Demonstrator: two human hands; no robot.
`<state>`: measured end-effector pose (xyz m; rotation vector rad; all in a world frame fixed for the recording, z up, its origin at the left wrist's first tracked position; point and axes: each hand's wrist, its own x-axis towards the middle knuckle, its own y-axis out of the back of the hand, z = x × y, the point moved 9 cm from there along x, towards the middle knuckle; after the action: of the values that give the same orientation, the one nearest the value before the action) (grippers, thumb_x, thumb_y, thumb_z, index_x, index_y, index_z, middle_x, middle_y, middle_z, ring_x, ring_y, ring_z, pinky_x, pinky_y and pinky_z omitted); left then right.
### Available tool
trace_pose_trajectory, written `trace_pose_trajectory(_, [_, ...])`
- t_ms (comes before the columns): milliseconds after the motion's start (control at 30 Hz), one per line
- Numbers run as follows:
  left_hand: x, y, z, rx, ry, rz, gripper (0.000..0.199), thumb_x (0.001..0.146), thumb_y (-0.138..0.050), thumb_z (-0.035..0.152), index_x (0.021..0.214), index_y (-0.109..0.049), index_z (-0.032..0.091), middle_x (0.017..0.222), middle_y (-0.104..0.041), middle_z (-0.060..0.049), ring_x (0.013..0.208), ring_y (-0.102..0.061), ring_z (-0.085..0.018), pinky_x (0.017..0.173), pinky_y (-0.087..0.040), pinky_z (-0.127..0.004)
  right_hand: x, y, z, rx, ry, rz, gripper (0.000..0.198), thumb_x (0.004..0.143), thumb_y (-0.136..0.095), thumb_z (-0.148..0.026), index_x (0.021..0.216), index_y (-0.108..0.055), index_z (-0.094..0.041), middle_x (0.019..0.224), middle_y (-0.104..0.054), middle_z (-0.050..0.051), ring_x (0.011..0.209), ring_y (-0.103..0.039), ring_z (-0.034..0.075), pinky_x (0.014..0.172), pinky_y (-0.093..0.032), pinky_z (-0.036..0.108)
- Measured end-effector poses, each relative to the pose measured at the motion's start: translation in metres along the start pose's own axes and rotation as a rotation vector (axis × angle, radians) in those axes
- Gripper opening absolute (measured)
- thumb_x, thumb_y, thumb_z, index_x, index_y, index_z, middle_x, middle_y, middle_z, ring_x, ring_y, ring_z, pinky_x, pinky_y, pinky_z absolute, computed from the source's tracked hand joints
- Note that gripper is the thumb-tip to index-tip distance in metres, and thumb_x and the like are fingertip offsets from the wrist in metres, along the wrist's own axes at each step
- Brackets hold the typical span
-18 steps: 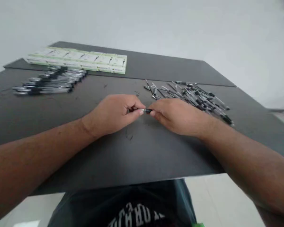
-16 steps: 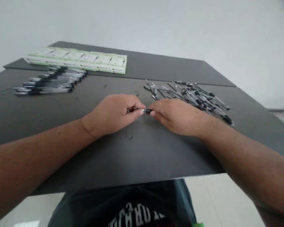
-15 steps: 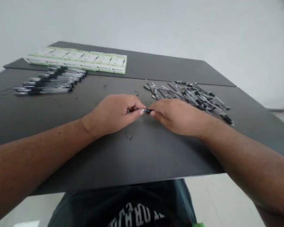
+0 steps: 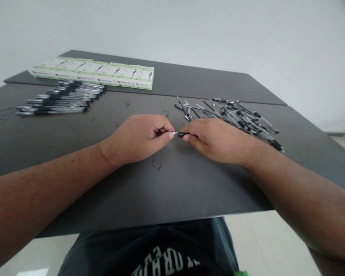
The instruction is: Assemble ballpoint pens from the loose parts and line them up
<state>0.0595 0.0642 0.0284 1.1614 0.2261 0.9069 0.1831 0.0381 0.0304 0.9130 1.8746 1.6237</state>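
Note:
Between my two hands, above the near middle of the table, is a pen [image 4: 181,134] with a black grip and a silvery tip pointing left. My left hand [image 4: 143,138] pinches the tip end between thumb and forefinger. My right hand [image 4: 215,140] is closed around the black grip part, and the rest of the barrel is hidden in its fingers. Just beyond my right hand lies a loose heap of pen parts [image 4: 244,120], clear barrels with black grips and thin refills.
A row of pens [image 4: 63,98] lies side by side at the left. Behind it stand white and green boxes [image 4: 117,74] with pens pictured on them. The dark table [image 4: 166,195] has its near edge by my lap, and a pale wall [image 4: 189,30] rises behind.
Both hands stay almost in place. My left fingers have shifted very slightly on the pen's tip, and a little more of the black grip shows.

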Motion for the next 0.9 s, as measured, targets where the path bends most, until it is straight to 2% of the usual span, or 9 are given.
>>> trace_pose_trajectory(167, [0.001,-0.002,0.000,0.045,-0.024,-0.033,0.026,0.095,-0.056,0.038,0.097,-0.077,0.023,0.083,-0.076,-0.001,0.075,-0.067,-0.017,0.075,-0.046,-0.029,-0.002,0.004,0.004,0.041,-0.047,0.048,0.027,0.100,-0.057,-0.029,0.120,-0.074,-0.019,0.100,-0.080,0.006,0.087,-0.070,0.021,0.077,-0.045,0.032])
trace_pose_trajectory(333, [0.001,-0.002,-0.001,0.051,-0.016,-0.025,0.023,0.094,-0.058,0.037,0.096,-0.076,0.023,0.080,-0.075,0.000,0.072,-0.066,-0.016,0.074,-0.045,-0.028,-0.004,0.010,0.012,0.054,-0.134,0.104,0.013,0.090,-0.067,-0.028,0.100,-0.072,-0.021,0.088,-0.076,0.001,0.076,-0.065,0.018,0.067,-0.039,0.029])
trace_pose_trajectory(500, [0.000,-0.002,-0.003,0.043,-0.019,-0.022,0.022,0.094,-0.059,0.037,0.095,-0.076,0.023,0.080,-0.075,0.000,0.072,-0.065,-0.016,0.073,-0.045,-0.027,-0.002,0.009,0.008,0.016,-0.084,0.087,0.013,0.095,-0.063,-0.028,0.100,-0.072,-0.020,0.090,-0.074,0.003,0.078,-0.064,0.018,0.069,-0.039,0.030])
trace_pose_trajectory(600, [0.000,-0.002,-0.004,0.051,-0.017,-0.016,0.022,0.094,-0.059,0.037,0.095,-0.076,0.023,0.081,-0.075,0.000,0.072,-0.065,-0.016,0.073,-0.045,-0.028,-0.001,0.005,0.004,-0.025,-0.039,0.038,0.023,0.103,-0.052,-0.029,0.103,-0.073,-0.019,0.094,-0.075,0.007,0.086,-0.066,0.021,0.074,-0.040,0.032])
trace_pose_trajectory(700, [0.000,-0.001,-0.004,0.058,-0.013,-0.015,0.023,0.094,-0.058,0.037,0.096,-0.076,0.023,0.082,-0.076,0.000,0.073,-0.066,-0.016,0.074,-0.046,-0.028,0.000,0.003,0.004,-0.021,-0.026,0.022,0.030,0.106,-0.047,-0.030,0.105,-0.074,-0.018,0.097,-0.076,0.009,0.090,-0.067,0.023,0.076,-0.041,0.033])
trace_pose_trajectory(800, [0.000,-0.002,-0.003,0.051,-0.015,-0.017,0.023,0.093,-0.059,0.037,0.097,-0.076,0.023,0.081,-0.075,0.000,0.073,-0.066,-0.016,0.075,-0.047,-0.028,-0.002,0.007,0.007,0.040,-0.056,0.080,0.021,0.101,-0.056,-0.030,0.109,-0.073,-0.019,0.097,-0.077,0.006,0.086,-0.067,0.021,0.074,-0.041,0.031])
trace_pose_trajectory(900, [0.000,-0.002,-0.003,0.048,-0.019,-0.015,0.023,0.094,-0.059,0.038,0.097,-0.076,0.023,0.080,-0.075,0.000,0.072,-0.066,-0.016,0.075,-0.047,-0.027,-0.003,0.011,0.012,0.054,-0.109,0.124,0.015,0.093,-0.067,-0.030,0.104,-0.072,-0.021,0.090,-0.075,0.002,0.079,-0.065,0.019,0.069,-0.039,0.030])
